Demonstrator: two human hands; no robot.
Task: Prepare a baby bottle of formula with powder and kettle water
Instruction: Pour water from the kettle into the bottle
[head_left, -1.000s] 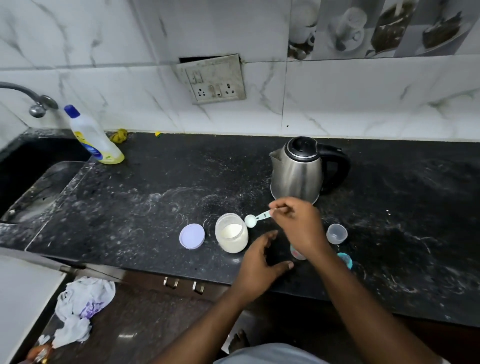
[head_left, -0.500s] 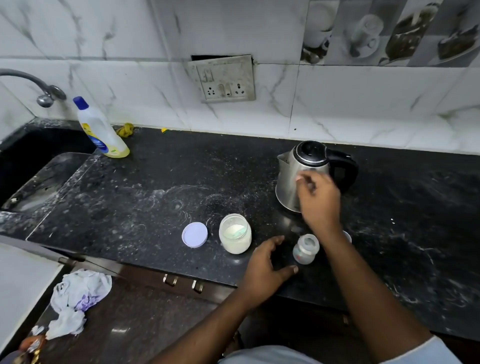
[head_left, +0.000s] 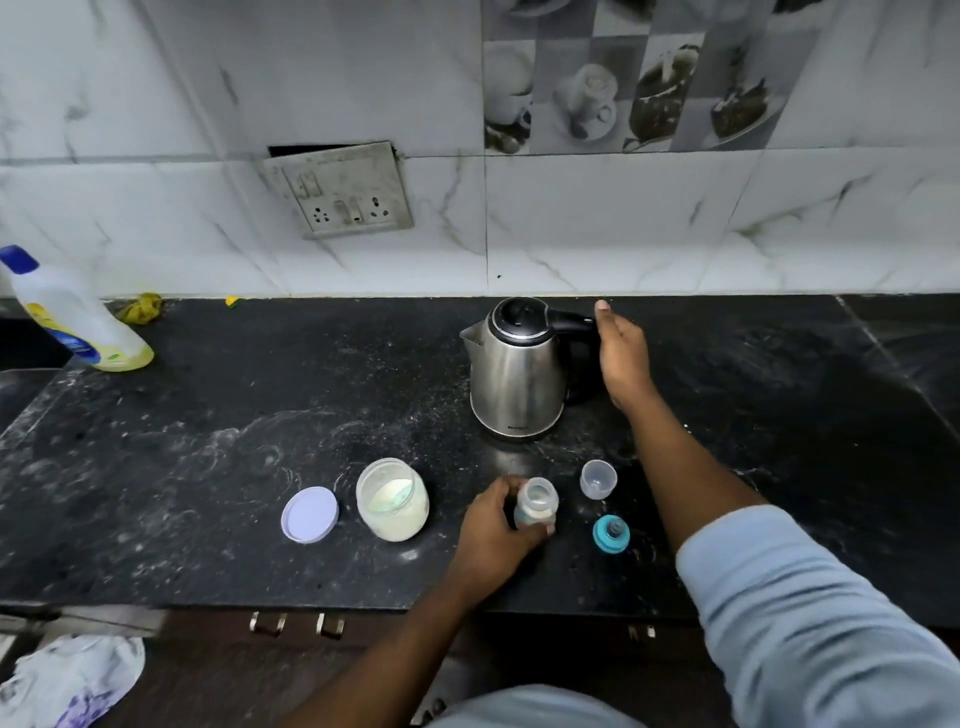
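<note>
A small clear baby bottle (head_left: 536, 504) stands open on the black counter (head_left: 208, 441), and my left hand (head_left: 493, 530) is wrapped around its side. Behind it is the steel kettle (head_left: 517, 374) with a black lid and handle. My right hand (head_left: 621, 353) is at the kettle's handle, fingers apart and curving round it, not clearly closed. To the left an open jar of white formula powder (head_left: 393, 501) holds the scoop, with its lilac lid (head_left: 310, 514) lying beside it. The bottle's clear cap (head_left: 598, 479) and teal nipple ring (head_left: 612, 533) lie to the right.
A white and yellow cleaner bottle (head_left: 72, 317) stands at the far left by the sink. A switch and socket plate (head_left: 340, 189) is on the tiled wall. Crumpled cloth (head_left: 72, 680) lies low at the left, below the counter's front edge.
My right hand dropped the scoop into the powder jar, then moved back and right to the kettle's handle. My left hand closed around the baby bottle. The camera tilted up.
</note>
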